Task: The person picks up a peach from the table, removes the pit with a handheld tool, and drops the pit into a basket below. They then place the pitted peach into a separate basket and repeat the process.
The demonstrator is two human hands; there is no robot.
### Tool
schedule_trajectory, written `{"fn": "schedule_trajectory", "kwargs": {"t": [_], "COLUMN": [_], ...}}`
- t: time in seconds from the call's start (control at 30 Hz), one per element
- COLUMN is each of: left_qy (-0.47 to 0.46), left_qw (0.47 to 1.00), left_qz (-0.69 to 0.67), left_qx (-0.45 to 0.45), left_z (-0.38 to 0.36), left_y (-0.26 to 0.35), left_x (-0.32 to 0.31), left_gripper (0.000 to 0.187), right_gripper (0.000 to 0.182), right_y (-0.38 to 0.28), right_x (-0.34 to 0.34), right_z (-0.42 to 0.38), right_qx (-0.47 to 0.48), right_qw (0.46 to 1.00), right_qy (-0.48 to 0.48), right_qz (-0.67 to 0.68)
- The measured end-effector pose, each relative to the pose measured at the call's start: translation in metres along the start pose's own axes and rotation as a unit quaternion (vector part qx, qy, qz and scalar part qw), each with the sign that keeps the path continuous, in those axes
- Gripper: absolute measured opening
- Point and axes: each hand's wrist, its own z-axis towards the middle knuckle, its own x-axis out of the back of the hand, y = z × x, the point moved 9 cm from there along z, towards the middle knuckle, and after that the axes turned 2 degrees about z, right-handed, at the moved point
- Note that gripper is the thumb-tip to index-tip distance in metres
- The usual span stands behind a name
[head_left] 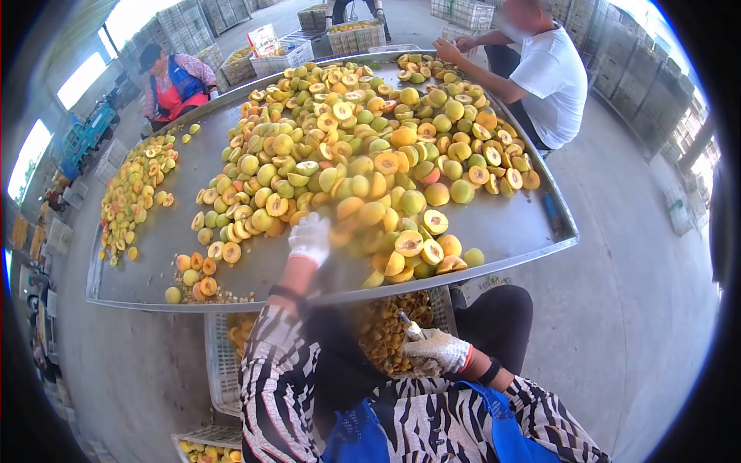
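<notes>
My left hand point(309, 238), in a white glove, reaches over the metal table to the near edge of a heap of yellow peaches point(282, 145). Many of them are cut in half, some with the stone or its hollow showing. Blur around its fingers hides whether they hold anything. Lower down, above my lap, my right hand point(438, 351) wears a soiled white glove with a red cuff. Its fingers are closed round a small tool point(413, 330) with a pale handle and a metal tip. Under it lies a crate of brownish peach pieces or stones point(390, 328).
The table's raised metal rim point(532, 251) runs close before me. A smaller peach pile point(139, 189) lies on the left. Crates point(224, 370) stand below the table. A person in a white shirt point(552, 85) sits right; another in a red apron point(176, 96) sits far left.
</notes>
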Motion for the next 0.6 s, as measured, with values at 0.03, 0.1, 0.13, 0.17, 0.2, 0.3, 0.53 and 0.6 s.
{"fn": "schedule_trajectory", "kwargs": {"t": [0.03,0.1,0.13,0.17,0.2,0.3,0.53,0.6], "left_qy": [-0.014,-0.055,-0.072,-0.069,-0.068,-0.071,0.047,0.114], "left_qw": [0.999,0.994,0.989,0.989,0.990,0.991,0.799,0.608], "left_qz": [-0.032,-0.086,-0.112,-0.109,-0.106,-0.097,-0.584,-0.780], "left_qx": [0.011,0.049,0.066,0.066,0.059,0.054,0.135,0.090], "left_z": [0.005,-0.009,-0.016,-0.018,-0.023,-0.041,-0.089,-0.104], "left_y": [-0.009,-0.015,-0.016,-0.021,-0.022,-0.028,-0.047,-0.038], "left_x": [-0.015,-0.024,-0.027,-0.034,-0.037,-0.046,-0.054,-0.060], "left_gripper": [0.049,0.052,0.054,0.062,0.063,0.063,0.041,0.025], "right_gripper": [0.029,0.016,0.017,0.018,0.021,0.021,0.019,0.019], "right_y": [0.000,0.000,0.000,0.000,0.001,0.004,-0.003,-0.018], "right_x": [-0.002,-0.010,-0.012,-0.013,-0.014,-0.018,-0.025,-0.030], "right_z": [-0.001,-0.004,-0.004,-0.004,-0.006,-0.009,-0.029,-0.037], "right_qx": [-0.018,-0.085,-0.087,-0.087,-0.089,-0.056,-0.017,0.030], "right_qw": [1.000,0.990,0.991,0.992,0.993,0.994,0.998,0.993], "right_qy": [0.009,0.052,0.049,0.047,0.048,0.022,0.066,0.107], "right_qz": [0.022,0.104,0.090,0.076,0.064,0.092,0.008,-0.027]}}
